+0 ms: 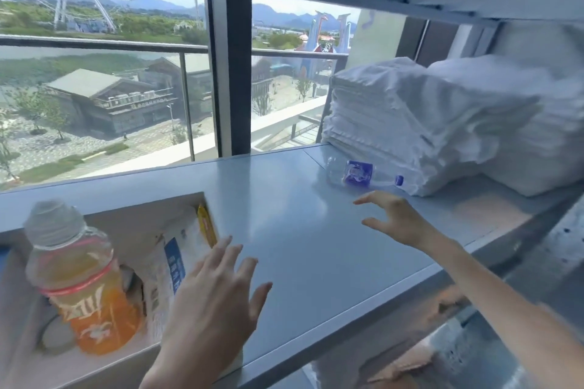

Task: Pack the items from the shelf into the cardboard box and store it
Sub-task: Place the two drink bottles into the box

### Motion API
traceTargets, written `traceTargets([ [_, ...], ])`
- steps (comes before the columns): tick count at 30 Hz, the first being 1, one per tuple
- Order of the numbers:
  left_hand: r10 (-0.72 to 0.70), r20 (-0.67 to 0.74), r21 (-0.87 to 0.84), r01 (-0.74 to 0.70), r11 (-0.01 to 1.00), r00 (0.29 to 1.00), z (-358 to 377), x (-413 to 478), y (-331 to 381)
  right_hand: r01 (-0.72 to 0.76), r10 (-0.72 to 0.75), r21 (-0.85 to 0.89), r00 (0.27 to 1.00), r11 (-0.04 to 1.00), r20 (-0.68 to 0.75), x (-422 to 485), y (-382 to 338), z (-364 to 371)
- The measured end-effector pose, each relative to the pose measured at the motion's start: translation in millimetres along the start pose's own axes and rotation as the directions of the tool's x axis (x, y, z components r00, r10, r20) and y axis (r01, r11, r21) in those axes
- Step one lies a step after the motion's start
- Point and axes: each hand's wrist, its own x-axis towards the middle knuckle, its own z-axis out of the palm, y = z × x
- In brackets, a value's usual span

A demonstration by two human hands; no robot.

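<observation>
Right hand (398,221): fingers spread above the shelf (300,230), near the water bottle (360,174), not touching it.
Water bottle: on its side, cap just beside the folded towels (426,123).
Left hand (215,287): open, beside the cardboard box (142,218).
Cardboard box: holds an orange drink bottle (82,287).

A dark window post (238,73) splits the glass. Left of the post stand a Ferris wheel (61,3) and a grey-roofed building (110,98). A balcony railing (94,42) passes behind the post. To its right rise blue park towers (317,33), with mountains (278,12) beyond.
</observation>
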Motion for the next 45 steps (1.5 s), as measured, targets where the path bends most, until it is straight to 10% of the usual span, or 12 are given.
traceTargets([
  [24,-0.135,-0.084,-0.117,0.125,0.985,0.987,0.8,-3.6,0.1,-0.307,0.348,-0.332,0.935,0.892,0.072,142.5,149.9,32.8],
  [35,-0.176,-0.090,-0.187,0.157,0.970,0.980,1.3,-1.9,-1.3,-0.236,0.291,-0.479,0.956,0.845,0.042,154.4,163.3,30.2],
  [41,-0.219,-0.067,-0.199,0.202,0.959,0.974,1.1,-2.1,-0.3,-0.048,-0.018,-0.350,0.983,0.936,-0.183,150.3,161.4,34.4],
  [45,-0.217,-0.072,-0.214,0.198,0.957,0.973,1.7,-1.9,-0.4,-0.057,0.033,-0.414,0.997,0.909,-0.065,148.4,158.0,39.3],
])
